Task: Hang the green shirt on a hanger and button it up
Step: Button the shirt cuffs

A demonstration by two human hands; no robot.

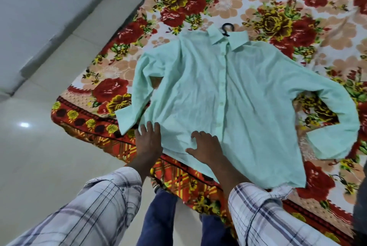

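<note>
The pale green shirt (pixel 228 94) lies flat, front up, on a floral blanket, sleeves spread to both sides, its front placket closed along the buttons. A black hanger hook (pixel 227 28) sticks out above the collar; the hanger's body is hidden inside the shirt. My left hand (pixel 148 139) rests with spread fingers at the shirt's lower left hem corner, partly on the blanket. My right hand (pixel 205 145) lies flat with fingers apart on the lower front of the shirt. Neither hand holds anything.
The floral blanket (pixel 278 7) covers a low bed whose near edge (pixel 95 126) runs diagonally. Pale tiled floor (pixel 49 156) and a wall lie to the left. My legs in blue jeans (pixel 158 222) stand at the bed's edge.
</note>
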